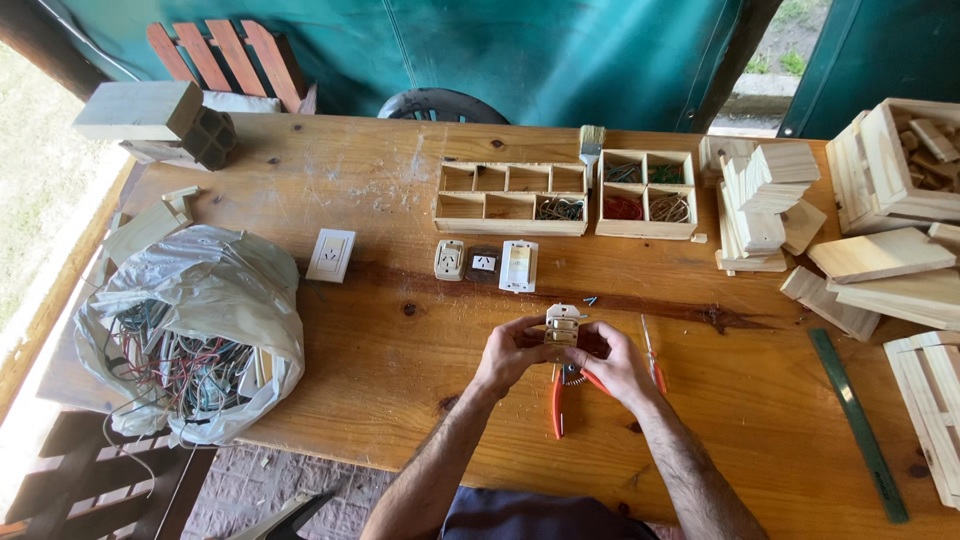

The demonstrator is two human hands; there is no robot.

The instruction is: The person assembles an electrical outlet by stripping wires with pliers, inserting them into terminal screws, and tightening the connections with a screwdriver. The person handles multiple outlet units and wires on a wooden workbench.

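Both my hands hold a small beige electrical switch module above the wooden table. My left hand grips its left side and my right hand grips its right side. Orange-handled pliers lie on the table just under my hands. A small red-handled screwdriver lies to the right of my right hand. Beyond my hands sit a beige socket module, a small dark part and a white switch module, with tiny screws near them.
A plastic bag of tangled wires fills the left side. A white cover plate lies beside it. Wooden divided trays hold wire coils; a paintbrush lies between them. Wood blocks, crates and a green ruler are on the right.
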